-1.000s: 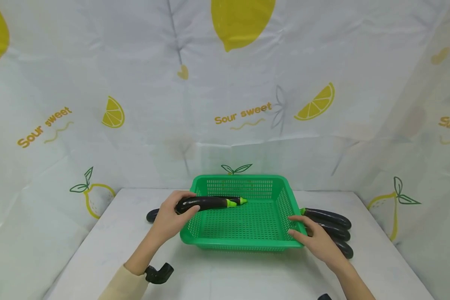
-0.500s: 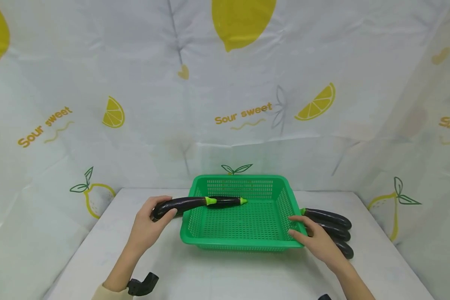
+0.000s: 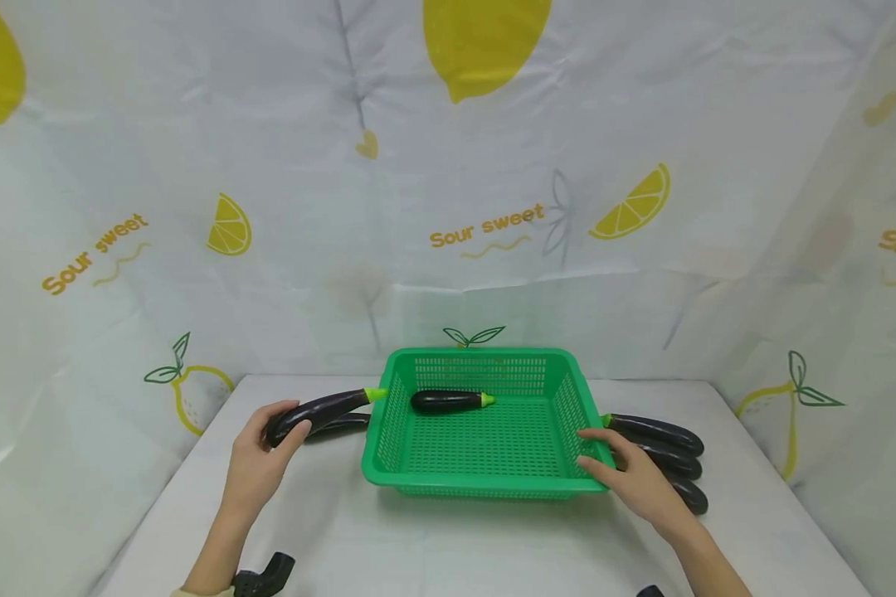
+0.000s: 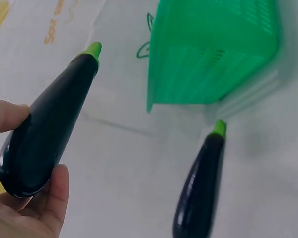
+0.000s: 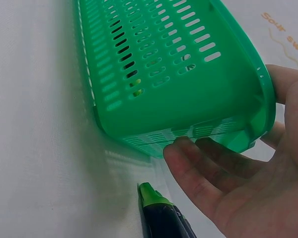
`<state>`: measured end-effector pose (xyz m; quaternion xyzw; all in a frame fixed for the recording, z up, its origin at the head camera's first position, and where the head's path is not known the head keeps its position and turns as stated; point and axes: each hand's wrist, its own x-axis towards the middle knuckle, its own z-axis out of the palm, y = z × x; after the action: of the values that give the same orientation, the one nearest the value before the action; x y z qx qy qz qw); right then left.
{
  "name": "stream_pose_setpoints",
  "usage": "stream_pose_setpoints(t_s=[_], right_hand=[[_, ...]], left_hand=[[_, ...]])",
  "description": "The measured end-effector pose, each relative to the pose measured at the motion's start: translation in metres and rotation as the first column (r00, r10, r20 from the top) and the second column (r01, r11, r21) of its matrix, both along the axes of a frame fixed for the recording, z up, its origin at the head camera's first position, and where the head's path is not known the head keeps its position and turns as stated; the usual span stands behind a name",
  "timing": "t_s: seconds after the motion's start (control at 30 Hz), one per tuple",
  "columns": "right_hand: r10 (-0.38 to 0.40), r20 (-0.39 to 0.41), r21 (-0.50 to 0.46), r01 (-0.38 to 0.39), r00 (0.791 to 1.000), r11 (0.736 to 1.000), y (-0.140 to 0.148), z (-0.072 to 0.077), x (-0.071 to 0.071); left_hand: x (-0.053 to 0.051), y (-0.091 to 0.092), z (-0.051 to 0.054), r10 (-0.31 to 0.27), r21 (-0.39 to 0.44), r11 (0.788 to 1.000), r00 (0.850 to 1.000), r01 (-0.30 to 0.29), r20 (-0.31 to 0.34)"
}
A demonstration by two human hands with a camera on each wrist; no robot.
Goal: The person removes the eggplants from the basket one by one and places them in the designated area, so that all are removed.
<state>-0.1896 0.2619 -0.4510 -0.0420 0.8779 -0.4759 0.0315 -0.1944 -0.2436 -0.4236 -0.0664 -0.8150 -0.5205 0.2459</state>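
Note:
My left hand (image 3: 255,468) grips a dark eggplant (image 3: 321,410) by its rounded end, just left of the green basket (image 3: 485,482). Its green stem points right, toward the basket's rim. In the left wrist view, a second eggplant (image 4: 198,191) lies on the table below the held one. Inside the basket, one eggplant (image 3: 448,401) lies near the back left. At the basket's right side, my right hand (image 3: 638,482) holds the rim, with fingers against the outer wall in the right wrist view.
Several eggplants (image 3: 657,433) lie side by side on the white table (image 3: 418,547), right of the basket and partly behind my right hand. A white curtain (image 3: 306,290) with lemon prints hangs behind and at both sides.
My left hand has moved left with the eggplant, from over the basket to beside it, uncovering the eggplant inside. The right hand and basket have stayed in place.

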Motion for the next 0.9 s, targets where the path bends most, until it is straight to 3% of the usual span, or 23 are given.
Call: stream_pose_setpoints(t_s=[0.17,0.5,0.9], right_hand=[[-0.002,0.002,-0.003,0.002,1.000,1.000,0.001,0.001,0.000],[-0.005,0.016,-0.011,0.005,1.000,1.000,0.001,-0.001,-0.001],[-0.009,0.025,-0.007,0.009,1.000,1.000,0.001,-0.001,-0.001]], left_hand=[[-0.003,-0.010,-0.009,0.037,0.063,0.997,0.995,-0.042,0.091],[-0.007,-0.019,-0.030,0.089,0.032,0.995,0.973,-0.098,0.214],[-0.023,-0.020,-0.054,0.068,0.017,0.997,0.915,-0.081,0.398]])
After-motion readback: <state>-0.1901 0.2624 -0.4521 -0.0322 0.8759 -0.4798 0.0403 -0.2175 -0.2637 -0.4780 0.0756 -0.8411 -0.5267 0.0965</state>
